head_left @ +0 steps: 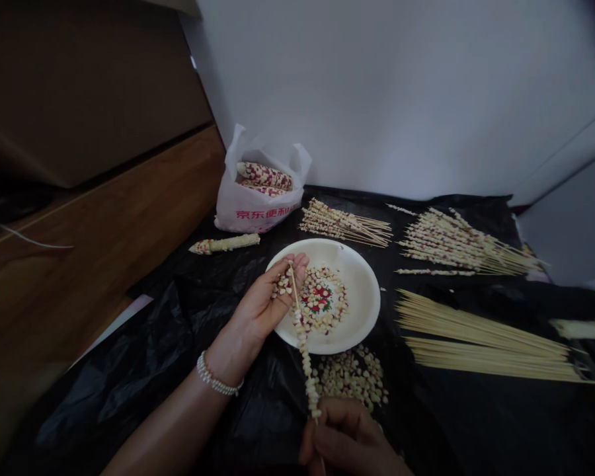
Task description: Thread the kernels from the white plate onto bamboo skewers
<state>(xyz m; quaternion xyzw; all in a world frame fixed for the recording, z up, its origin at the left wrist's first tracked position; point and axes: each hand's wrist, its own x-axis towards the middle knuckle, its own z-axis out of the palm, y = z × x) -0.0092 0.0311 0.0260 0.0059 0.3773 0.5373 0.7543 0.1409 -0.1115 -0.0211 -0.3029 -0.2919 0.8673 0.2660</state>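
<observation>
My right hand (pixel 350 433) pinches the lower end of a bamboo skewer (pixel 296 291). Corn kernels (pixel 305 360) are threaded along much of its length, while the upper stretch is mostly bare. Over the bowl, my left hand (pixel 272 294) is cupped, palm up, around loose corn kernels (pixel 283 285). Its fingers are by the skewer's tip, where a kernel seems to sit; whether they pinch it I cannot tell. Beneath that hand is a white bowl (pixel 364 291) with more kernels inside. A pile of kernels (pixel 354 377) lies just in front of the bowl.
A white plastic bag (pixel 260 218) holds speckled corn cobs (pixel 265 176). A mostly stripped cob (pixel 228 244) lies left of the bowl. Filled skewers lie in a smaller bundle (pixel 344 221) and a larger bundle (pixel 451 244). Bare skewers (pixel 480 337) rest at right on black plastic sheeting (pixel 178 344).
</observation>
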